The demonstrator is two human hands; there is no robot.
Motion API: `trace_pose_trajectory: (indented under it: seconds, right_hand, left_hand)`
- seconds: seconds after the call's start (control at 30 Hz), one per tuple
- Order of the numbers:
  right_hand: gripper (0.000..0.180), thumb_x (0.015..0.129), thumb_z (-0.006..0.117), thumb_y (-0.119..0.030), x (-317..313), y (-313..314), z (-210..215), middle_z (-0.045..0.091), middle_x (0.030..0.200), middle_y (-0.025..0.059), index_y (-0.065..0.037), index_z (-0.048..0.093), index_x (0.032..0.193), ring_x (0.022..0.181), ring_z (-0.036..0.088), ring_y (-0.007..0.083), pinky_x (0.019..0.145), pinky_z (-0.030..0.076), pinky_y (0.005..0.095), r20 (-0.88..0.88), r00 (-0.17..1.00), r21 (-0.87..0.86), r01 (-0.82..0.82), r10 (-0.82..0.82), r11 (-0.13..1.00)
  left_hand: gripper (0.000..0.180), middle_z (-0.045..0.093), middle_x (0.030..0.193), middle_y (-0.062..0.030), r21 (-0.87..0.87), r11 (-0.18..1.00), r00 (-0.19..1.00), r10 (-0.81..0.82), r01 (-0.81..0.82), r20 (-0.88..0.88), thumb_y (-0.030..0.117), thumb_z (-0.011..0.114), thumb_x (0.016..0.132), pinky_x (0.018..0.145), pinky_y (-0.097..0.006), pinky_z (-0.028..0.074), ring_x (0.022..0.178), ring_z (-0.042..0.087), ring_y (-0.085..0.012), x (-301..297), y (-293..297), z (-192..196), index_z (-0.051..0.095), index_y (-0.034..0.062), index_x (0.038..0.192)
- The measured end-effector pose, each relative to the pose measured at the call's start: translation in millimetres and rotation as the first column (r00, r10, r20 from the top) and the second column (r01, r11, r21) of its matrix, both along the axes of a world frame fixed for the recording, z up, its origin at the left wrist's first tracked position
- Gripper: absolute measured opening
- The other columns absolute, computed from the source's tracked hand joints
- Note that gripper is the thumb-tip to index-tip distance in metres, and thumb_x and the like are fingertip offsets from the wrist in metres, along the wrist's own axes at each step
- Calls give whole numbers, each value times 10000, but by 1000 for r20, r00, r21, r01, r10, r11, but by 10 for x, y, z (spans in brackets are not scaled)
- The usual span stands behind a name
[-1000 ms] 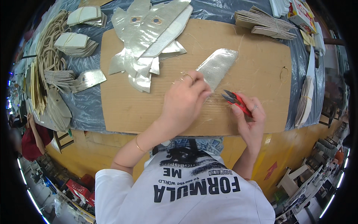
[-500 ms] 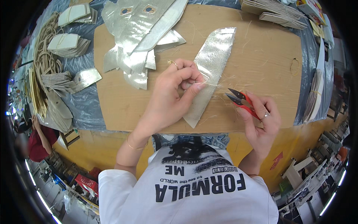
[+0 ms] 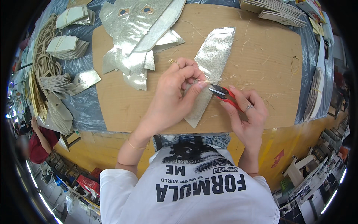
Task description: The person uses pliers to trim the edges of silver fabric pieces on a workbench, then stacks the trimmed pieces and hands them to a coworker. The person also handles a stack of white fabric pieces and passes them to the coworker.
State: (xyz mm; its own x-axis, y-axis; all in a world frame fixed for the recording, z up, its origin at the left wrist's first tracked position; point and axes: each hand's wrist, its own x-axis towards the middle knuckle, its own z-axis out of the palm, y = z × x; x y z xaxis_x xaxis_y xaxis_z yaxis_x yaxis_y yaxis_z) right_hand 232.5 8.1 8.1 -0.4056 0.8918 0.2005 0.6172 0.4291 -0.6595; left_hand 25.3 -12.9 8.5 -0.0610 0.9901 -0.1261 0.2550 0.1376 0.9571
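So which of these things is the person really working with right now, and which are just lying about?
In use:
- long silver glittery cut piece, pinched by the left hand
- red-handled thread snips, in the right hand
- brown cardboard work board

Lying about:
- heap of silver cut pieces
- beige stacked pieces
- tan cord coil

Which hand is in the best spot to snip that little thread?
Probably the right hand: it holds the red snips, their tips at the thread. The left hand is busy pinching that thread on the silver piece.
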Motion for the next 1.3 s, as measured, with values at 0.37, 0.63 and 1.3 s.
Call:
trace_pose_trajectory:
  seconds: [0.37, 0.63, 1.3]
  right_hand:
    - [316, 800, 802, -112, 8, -19, -103, 637, 840, 53, -37, 737, 1100, 671, 565, 170, 615, 442, 283, -105, 986, -77, 120, -128, 990]
    - [315, 845, 758, -46, 174, 77, -56, 638, 894, 88, -5, 696, 1151, 768, 589, 169, 686, 471, 263, -230, 941, -168, 212, -248, 963]
    - [341, 764, 805, -209, 22, -98, 148, 616, 751, 51, -89, 753, 1078, 625, 589, 223, 573, 451, 336, 211, 953, -191, -177, 217, 965]
  left_hand:
    - [195, 561, 1116, -119, 162, 981, 981, -79, 109, -179, 80, 733, 850, 843, -342, 493, 974, 594, -254, -49, -167, 32, 620, 22, 997]
    - [375, 543, 1405, -142, 117, 808, 728, -445, 578, -522, 247, 763, 786, 1102, -460, 426, 1352, 486, -324, -185, -473, 57, 673, 49, 1092]
    - [243, 706, 1036, -114, -132, 990, 969, -19, 52, 245, 120, 478, 1056, 908, -286, 512, 995, 644, -136, -265, -311, -22, 652, -49, 1066]
